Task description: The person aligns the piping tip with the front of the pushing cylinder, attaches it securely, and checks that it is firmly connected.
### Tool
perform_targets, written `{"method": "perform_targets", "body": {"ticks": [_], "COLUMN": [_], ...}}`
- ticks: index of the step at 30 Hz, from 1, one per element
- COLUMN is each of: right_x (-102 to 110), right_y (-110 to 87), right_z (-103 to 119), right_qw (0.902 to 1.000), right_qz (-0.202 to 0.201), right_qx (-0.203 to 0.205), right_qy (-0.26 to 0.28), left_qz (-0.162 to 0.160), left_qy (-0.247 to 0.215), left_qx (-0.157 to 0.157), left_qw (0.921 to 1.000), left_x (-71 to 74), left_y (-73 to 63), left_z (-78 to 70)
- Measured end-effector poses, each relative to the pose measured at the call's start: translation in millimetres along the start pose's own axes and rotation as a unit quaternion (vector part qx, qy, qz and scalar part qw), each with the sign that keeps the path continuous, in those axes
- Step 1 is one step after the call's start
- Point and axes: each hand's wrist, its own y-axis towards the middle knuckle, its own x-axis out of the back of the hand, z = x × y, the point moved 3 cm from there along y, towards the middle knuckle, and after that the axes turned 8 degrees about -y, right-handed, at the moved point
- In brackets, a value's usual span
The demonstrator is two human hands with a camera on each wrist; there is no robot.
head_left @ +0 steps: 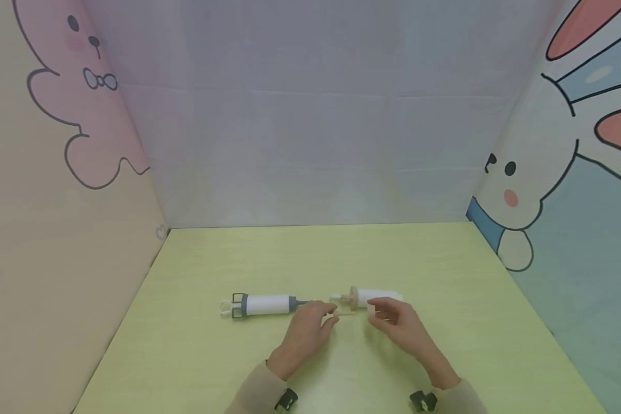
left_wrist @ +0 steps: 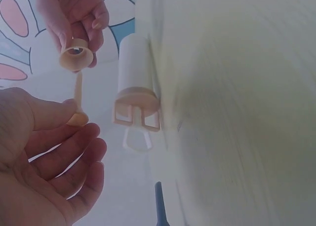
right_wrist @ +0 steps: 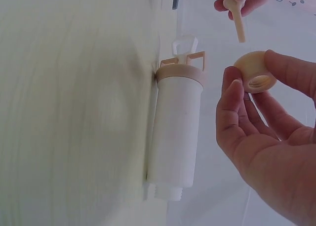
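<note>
My left hand (head_left: pixel 306 328) pinches a small beige nozzle (left_wrist: pixel 78 92) by its flared end between thumb and index finger; its slim tip points toward the other hand. Between the right hand's (head_left: pixel 401 328) thumb and fingers is a beige ring-shaped screw cap (right_wrist: pixel 253 71), with threads showing inside. Nozzle and cap are held apart, a small gap between them. Just behind the hands lies a white syringe-like tube (right_wrist: pixel 177 129) with a beige collar, a pale pull handle and a bare threaded end. To the left rests a second white tube (head_left: pixel 267 305) with grey collar and grey nozzle, beside the left hand.
Both tubes lie on a pale yellow-green table (head_left: pixel 315 259). A plain whitish back wall (head_left: pixel 310 144) stands behind it. Side panels with cartoon animals, among them a rabbit (head_left: pixel 528 184) on the right, border the table.
</note>
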Motion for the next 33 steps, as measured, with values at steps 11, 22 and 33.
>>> {"method": "perform_targets", "body": {"ticks": [11, 22, 33], "right_x": [-7, -13, -14], "right_y": [13.0, 19.9, 21.8], "right_z": [8, 20, 23], "right_qw": [0.9986, 0.9981, 0.9987], "right_qz": [0.035, 0.048, 0.039], "right_qx": [0.036, 0.035, 0.031], "right_qy": [0.016, 0.019, -0.01], "left_qz": [-0.016, -0.02, -0.031], "left_qy": [-0.026, -0.024, -0.03], "left_qx": [-0.007, -0.017, -0.01], "left_qw": [0.9995, 0.9994, 0.999], "left_x": [4.9, 7.9, 10.0], "left_y": [4.9, 9.7, 11.0], "left_z": [-3.4, -5.7, -5.9]}}
